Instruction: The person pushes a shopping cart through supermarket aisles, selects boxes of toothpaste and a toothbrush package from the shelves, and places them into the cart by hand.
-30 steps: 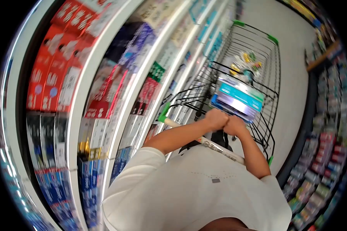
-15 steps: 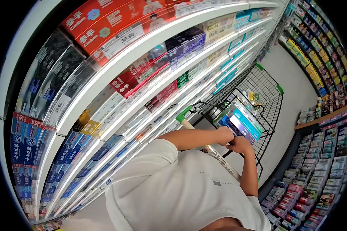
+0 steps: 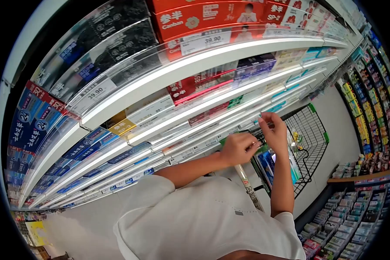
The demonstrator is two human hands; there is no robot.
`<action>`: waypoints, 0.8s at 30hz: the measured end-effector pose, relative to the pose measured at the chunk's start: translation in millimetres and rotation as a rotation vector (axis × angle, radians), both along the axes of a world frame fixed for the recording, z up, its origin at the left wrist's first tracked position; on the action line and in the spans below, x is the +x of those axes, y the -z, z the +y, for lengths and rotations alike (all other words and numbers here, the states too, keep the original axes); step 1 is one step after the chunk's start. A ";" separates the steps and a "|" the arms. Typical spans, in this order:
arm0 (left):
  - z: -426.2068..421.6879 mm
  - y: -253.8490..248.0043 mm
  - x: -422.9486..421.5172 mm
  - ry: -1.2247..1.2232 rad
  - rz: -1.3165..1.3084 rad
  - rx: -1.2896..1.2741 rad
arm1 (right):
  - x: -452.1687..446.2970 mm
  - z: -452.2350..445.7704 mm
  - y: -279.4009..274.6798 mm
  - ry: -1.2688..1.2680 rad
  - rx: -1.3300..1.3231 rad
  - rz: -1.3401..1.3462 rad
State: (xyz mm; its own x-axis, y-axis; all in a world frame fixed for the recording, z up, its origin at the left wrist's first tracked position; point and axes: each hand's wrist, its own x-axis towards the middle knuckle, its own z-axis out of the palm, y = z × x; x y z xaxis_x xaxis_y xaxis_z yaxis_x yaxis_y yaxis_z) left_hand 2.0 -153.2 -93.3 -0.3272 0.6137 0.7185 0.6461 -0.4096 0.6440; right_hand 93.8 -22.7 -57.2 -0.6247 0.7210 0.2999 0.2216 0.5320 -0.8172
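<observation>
My left hand [image 3: 240, 147] is raised near the cart handle [image 3: 248, 186], its fingers loosely curled, with a small gap between thumb and fingertips and no object visible in it. Higher and to the right, my right hand [image 3: 273, 131] has bent fingers held apart, with nothing visible between them. The two hands do not touch. Behind my right wrist, the wire shopping cart [image 3: 317, 152] holds blue and teal packages [image 3: 295, 168] and a clear bag with yellow and green items [image 3: 297, 139]. My right forearm partly hides the packages.
On the left, a lit shelf [image 3: 195, 60] bears red boxes [image 3: 203, 19], black boxes [image 3: 117, 34] and blue boxes [image 3: 32, 119], with price tags. Another stocked rack [image 3: 346, 216] stands at the right. The pale floor [image 3: 91, 229] shows at lower left.
My hands have come apart, and my right hand has risen. The view has turned, so the shelf runs more across the frame and the cart appears lower and further right.
</observation>
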 end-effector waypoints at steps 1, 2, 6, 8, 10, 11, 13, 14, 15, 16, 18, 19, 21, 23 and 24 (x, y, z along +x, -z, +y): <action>-9.6 -2.5 -16.1 -0.044 -0.216 -0.006 | -18.1 0.6 -5.8 -0.013 0.057 0.042; -19.3 -5.8 -32.6 -0.155 -0.296 0.015 | -33.9 -0.6 -12.1 -0.027 0.108 0.079; -59.2 -37.6 -87.1 -0.579 -0.125 0.198 | -94.7 5.4 -31.2 -0.052 0.107 0.329; -76.1 -60.6 -104.5 -0.830 0.160 0.195 | -115.6 10.6 -37.4 -0.054 -0.007 0.426; -84.8 -76.4 -113.9 -0.956 0.224 0.059 | -129.5 11.6 -44.9 -0.037 -0.016 0.421; -87.6 -79.3 -116.9 -1.043 0.275 -0.077 | -135.6 12.1 -44.9 -0.023 -0.030 0.400; -89.4 -78.2 -122.4 -1.040 0.245 -0.193 | -143.7 12.1 -46.3 -0.030 -0.065 0.307; -88.2 -77.1 -124.0 -1.001 0.216 -0.298 | -148.5 16.5 -40.7 -0.029 -0.028 0.250; -86.2 -75.0 -124.6 -1.007 0.236 -0.327 | -150.8 13.5 -42.2 -0.046 0.003 0.206; -83.8 -75.7 -124.9 -1.024 0.237 -0.328 | -152.7 9.9 -44.6 -0.063 0.035 0.165; -79.4 -75.4 -122.2 -0.986 0.309 -0.286 | -154.2 7.1 -44.9 -0.129 -0.033 0.219; -77.1 -73.0 -121.8 -0.952 0.256 -0.264 | -154.8 3.7 -46.7 -0.180 -0.097 0.271; -74.8 -75.4 -118.6 -0.957 0.231 -0.235 | -149.7 -2.6 -52.8 -0.171 -0.110 0.265; -74.1 -72.7 -113.2 -0.897 0.157 -0.206 | -142.9 -8.1 -54.8 -0.166 -0.097 0.250; -75.3 -70.0 -107.3 -0.894 0.151 -0.215 | -136.1 -13.0 -55.5 -0.114 -0.097 0.257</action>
State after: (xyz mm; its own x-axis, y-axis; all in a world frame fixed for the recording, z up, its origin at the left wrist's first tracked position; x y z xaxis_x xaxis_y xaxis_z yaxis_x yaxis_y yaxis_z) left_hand -105.3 -228.5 -23.3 -0.6547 0.3038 0.6922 0.7472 0.3990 0.5315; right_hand -42.3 -35.7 -1.7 -0.6159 0.6835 0.3919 -0.0559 0.4582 -0.8871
